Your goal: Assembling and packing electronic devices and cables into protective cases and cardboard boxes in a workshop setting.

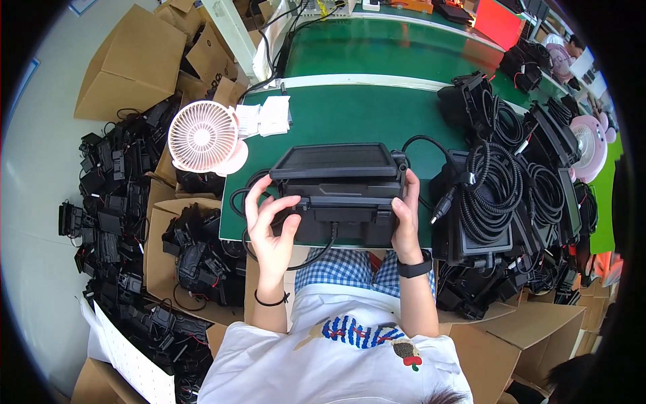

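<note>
A black boxy device (346, 214) with a hinged-looking flat panel (334, 160) on top stands at the near edge of the green table, in front of my body. My left hand (269, 225) grips its left end, fingers on the upper edge and thumb against the near side. At the other end, my right hand (406, 219) is wrapped around the corner, thumb on the front face. A black cable (331, 244) hangs from the device's near side and loops left beneath my left hand. Another cable (431, 140) arches from near its upper right corner toward the stacked devices.
Black devices with coiled cables (488, 195) are piled on the table's right. A pink fan (203, 137) and white papers (272, 116) sit at the left of the green table (363, 111). Cardboard boxes (161, 252) and heaped black parts (111, 222) lie left; another box (518, 330) stands right.
</note>
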Motion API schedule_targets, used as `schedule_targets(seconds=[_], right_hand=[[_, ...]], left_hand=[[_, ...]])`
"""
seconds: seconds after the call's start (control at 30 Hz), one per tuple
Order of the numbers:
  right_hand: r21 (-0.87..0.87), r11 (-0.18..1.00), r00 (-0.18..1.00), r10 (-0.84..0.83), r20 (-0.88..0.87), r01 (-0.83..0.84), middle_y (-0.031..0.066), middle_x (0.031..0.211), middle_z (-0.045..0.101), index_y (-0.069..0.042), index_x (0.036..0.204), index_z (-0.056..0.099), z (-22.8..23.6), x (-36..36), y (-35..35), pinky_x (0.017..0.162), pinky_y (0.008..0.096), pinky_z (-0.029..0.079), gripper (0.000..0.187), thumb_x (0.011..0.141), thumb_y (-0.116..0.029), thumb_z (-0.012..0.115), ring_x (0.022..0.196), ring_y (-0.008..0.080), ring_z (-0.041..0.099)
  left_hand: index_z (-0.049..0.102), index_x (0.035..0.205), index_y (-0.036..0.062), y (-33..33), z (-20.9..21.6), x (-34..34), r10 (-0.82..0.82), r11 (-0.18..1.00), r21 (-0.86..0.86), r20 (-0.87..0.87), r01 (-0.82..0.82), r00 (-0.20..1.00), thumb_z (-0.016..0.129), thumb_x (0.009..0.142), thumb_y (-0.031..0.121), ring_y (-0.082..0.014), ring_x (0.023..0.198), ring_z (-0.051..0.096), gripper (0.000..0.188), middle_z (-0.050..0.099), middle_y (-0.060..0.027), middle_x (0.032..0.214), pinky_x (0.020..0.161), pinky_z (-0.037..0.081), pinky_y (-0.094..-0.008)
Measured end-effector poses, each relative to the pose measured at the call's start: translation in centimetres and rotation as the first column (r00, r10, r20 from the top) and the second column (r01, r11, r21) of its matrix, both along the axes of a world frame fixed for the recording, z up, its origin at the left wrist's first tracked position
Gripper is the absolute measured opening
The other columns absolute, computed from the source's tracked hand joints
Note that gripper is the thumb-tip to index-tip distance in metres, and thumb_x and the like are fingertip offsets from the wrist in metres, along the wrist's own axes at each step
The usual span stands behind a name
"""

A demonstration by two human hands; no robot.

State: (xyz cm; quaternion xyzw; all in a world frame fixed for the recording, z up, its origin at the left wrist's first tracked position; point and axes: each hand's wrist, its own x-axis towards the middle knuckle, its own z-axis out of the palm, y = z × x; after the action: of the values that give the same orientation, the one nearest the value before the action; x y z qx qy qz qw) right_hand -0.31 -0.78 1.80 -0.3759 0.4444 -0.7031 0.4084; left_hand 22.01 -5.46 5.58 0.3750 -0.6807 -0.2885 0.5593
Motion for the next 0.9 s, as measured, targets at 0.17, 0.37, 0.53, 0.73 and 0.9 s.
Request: schedule_targets(seconds=[0.17, 0.37, 0.53, 0.73, 0.9], right_hand=[[-0.050, 0.998, 0.999, -0.036, 0.016, 0.037, 0.0185, 0.155, 0.024, -0.008, 0.141, 0.029, 0.0, 0.1, -0.1, 0.117, 0.0397, 0.018, 0.069, 0.085, -0.034, 0.058, 0.143, 0.0290, 0.025], [-0.178, 0.954, 0.969, -0.247, -0.015, 0.241, 0.0192, 0.153, 0.025, -0.009, 0.138, 0.032, -1.3, 1.8, 1.5, 0.116, 0.0455, 0.023, 0.061, 0.086, -0.021, 0.062, 0.141, 0.0329, 0.029], [-0.249, 0.908, 0.767, -0.418, -0.487, 0.336, 0.0192, 0.149, 0.029, -0.007, 0.114, 0.053, -2.4, 2.4, 4.2, 0.114, 0.0509, 0.029, 0.036, 0.080, -0.013, 0.059, 0.139, 0.0372, 0.032], [-0.328, 0.915, 0.805, -0.372, -0.462, 0.234, 0.0272, 0.148, 0.034, -0.004, 0.101, 0.065, -1.0, 1.6, 4.1, 0.111, 0.0491, 0.031, 0.033, 0.078, -0.026, 0.063, 0.135, 0.0428, 0.038], [-0.293, 0.926, 0.870, -0.338, -0.359, 0.238, 0.0272, 0.149, 0.034, -0.004, 0.109, 0.067, 0.7, 2.8, 3.6, 0.113, 0.0474, 0.028, 0.041, 0.084, -0.036, 0.061, 0.136, 0.0409, 0.038]], left_hand=[[0.054, 0.106, 0.0045, -0.4, -1.8, -1.2, -0.106, 0.990, 0.067, -0.186, 0.120, 0.977, 0.066, 0.085, 0.006, -0.0299, 0.135, 0.036, 0.024, 0.036, -0.0166, 0.143, 0.112, 0.029, -0.0431], [0.035, 0.138, 0.0024, -0.8, -3.5, -3.2, -0.073, 0.995, 0.043, -0.328, 0.092, 0.942, 0.059, 0.090, 0.033, -0.0286, 0.136, 0.035, 0.062, 0.038, -0.0167, 0.143, 0.116, 0.019, -0.0411], [0.033, 0.142, -0.0007, -0.8, -3.7, -3.0, -0.036, 0.996, 0.068, -0.268, 0.056, 0.963, 0.055, 0.092, 0.048, -0.0270, 0.135, 0.035, 0.073, 0.038, -0.0156, 0.143, 0.115, 0.021, -0.0400], [0.033, 0.142, 0.0001, -0.8, -3.8, -2.5, -0.045, 0.992, 0.100, -0.288, 0.077, 0.957, 0.056, 0.091, 0.053, -0.0257, 0.132, 0.037, 0.077, 0.039, -0.0152, 0.143, 0.113, 0.025, -0.0398], [0.033, 0.143, 0.0012, -0.8, -3.7, -2.5, -0.056, 0.984, 0.143, -0.304, 0.103, 0.951, 0.060, 0.089, 0.055, -0.0244, 0.129, 0.040, 0.081, 0.040, -0.0139, 0.143, 0.111, 0.028, -0.0389]])
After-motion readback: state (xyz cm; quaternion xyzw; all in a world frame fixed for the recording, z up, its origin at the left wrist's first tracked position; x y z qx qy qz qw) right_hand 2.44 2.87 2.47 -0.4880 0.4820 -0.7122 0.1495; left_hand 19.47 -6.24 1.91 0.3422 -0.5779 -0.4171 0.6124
